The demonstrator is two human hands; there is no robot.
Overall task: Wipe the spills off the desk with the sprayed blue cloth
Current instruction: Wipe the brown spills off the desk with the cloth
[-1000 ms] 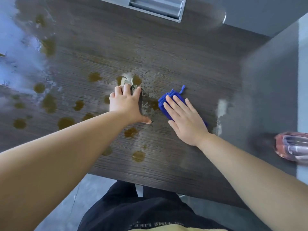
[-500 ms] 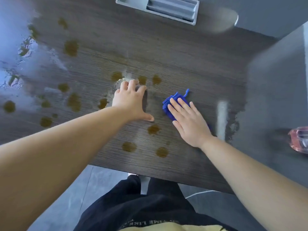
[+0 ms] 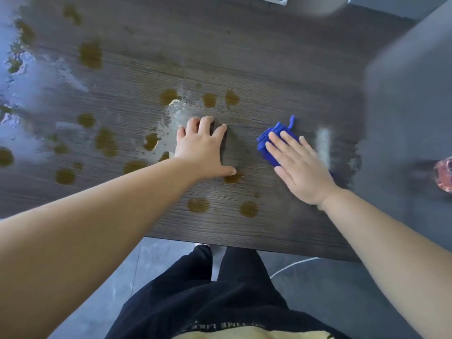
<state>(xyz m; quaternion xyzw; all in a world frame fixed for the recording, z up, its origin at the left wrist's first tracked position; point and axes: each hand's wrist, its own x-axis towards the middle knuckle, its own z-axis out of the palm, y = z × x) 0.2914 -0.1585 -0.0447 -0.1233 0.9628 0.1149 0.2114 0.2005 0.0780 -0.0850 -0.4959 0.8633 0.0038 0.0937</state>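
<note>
Here we see the right hand [image 3: 298, 167] pressing flat, fingers straight, on the blue cloth [image 3: 271, 140], right of centre on the desk [image 3: 244, 228]. The left hand [image 3: 203, 150] rests spread near it, holding nothing, among brown spills [image 3: 198, 204].

The right hand [image 3: 300, 167] is pressing flat on the blue cloth [image 3: 269, 140] on the desk [image 3: 244, 57]. At the cloth's nine o'clock, the left hand [image 3: 203, 150] is resting palm-down. Brown spills [image 3: 90, 55] are lying around it, mostly toward ten o'clock.
</note>
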